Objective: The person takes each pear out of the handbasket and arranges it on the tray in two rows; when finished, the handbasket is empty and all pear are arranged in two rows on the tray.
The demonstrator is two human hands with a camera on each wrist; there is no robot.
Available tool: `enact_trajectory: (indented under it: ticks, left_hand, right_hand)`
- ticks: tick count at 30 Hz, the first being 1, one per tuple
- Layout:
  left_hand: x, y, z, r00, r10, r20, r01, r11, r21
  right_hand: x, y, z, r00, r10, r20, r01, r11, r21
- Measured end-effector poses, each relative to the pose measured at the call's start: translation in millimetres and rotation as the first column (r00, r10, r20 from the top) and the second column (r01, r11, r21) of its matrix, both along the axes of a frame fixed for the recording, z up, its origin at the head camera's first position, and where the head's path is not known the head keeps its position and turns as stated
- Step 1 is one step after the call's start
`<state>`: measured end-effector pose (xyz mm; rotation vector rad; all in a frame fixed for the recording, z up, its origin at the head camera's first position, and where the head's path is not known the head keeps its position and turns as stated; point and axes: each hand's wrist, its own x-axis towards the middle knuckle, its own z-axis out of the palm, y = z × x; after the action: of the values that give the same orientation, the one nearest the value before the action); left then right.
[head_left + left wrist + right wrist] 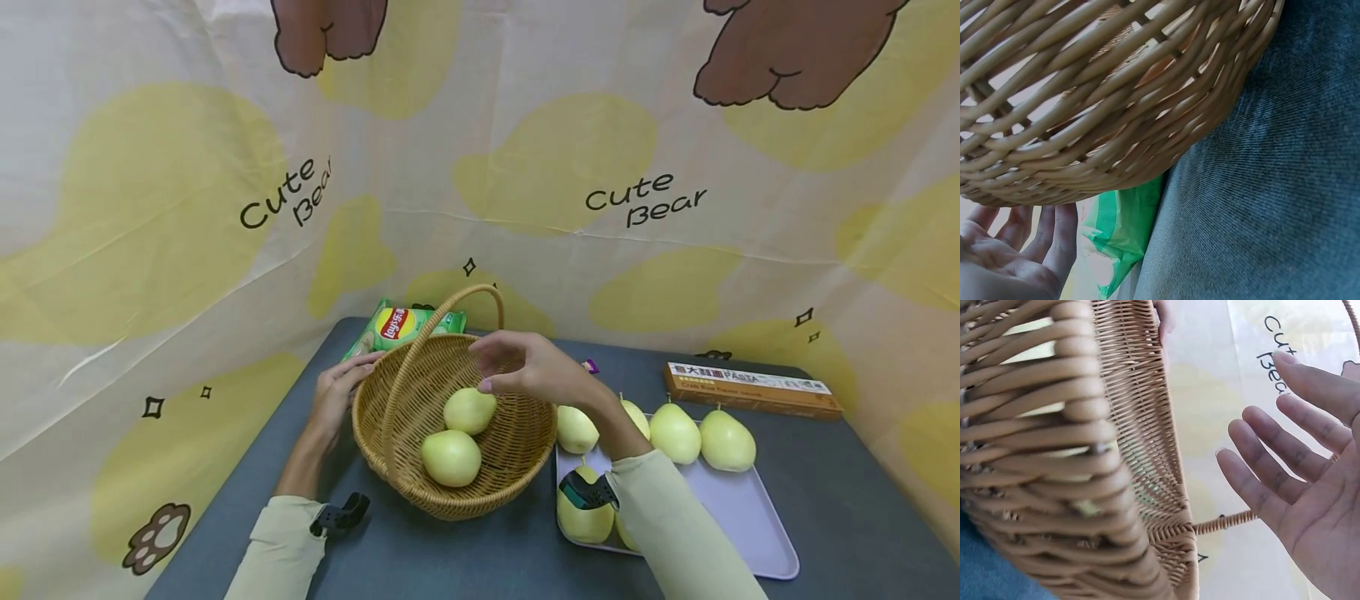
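The wicker basket (457, 425) sits at the centre of the head view on the dark grey worktop (465, 558), its hoop handle (427, 350) arching over the left half. Two pale yellow-green pears lie inside: one (469, 410) nearer the middle, the other (451, 457) lower, toward the front rim.

The right hand (525, 367) hovers above the basket's right side with nothing in it, fingers spread and relaxed; the right wrist view shows the palm (1310, 481) bare beside the weave. The left hand (341, 392) rests against the outer left rim, fingers nearly straight, steadying more than gripping. In the left wrist view its fingers (1029, 244) lie loosely extended just under the basket wall (1116, 100).

To the right of the basket, a lilac tray (742, 517) carries more pears: a row (675, 432) along its far edge and one (583, 517) at its near left corner, partly hidden by the right sleeve. A long pasta box (750, 388) lies beyond the tray, and a green crisp bag (401, 327) lies behind the basket.

I'd say the work goes best with the left hand bracing the rim so the light basket cannot slide. Each pear should be lowered in clear of the handle, set beside the others rather than dropped on them.
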<state>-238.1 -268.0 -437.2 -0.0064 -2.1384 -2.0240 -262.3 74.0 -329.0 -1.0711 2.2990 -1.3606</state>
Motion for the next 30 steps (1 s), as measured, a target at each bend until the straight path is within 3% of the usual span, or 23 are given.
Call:
enact_trajectory:
  ticks: [13,30]
  left_hand:
    - [-0.7,-0.9,-0.5,1.0,0.014,0.003,-0.014,1.0,-0.01]
    - [-0.4,-0.9,-2.3,1.0,0.021,0.007,-0.021,1.0,-0.005]
  right_hand:
    - [-21.4,-22.0,7.2,0.992,0.104,0.066,-0.105,0.994,0.012]
    - [-38.2,-43.0,0.8,0.958,0.214,0.192,-0.248,0.953,0.172]
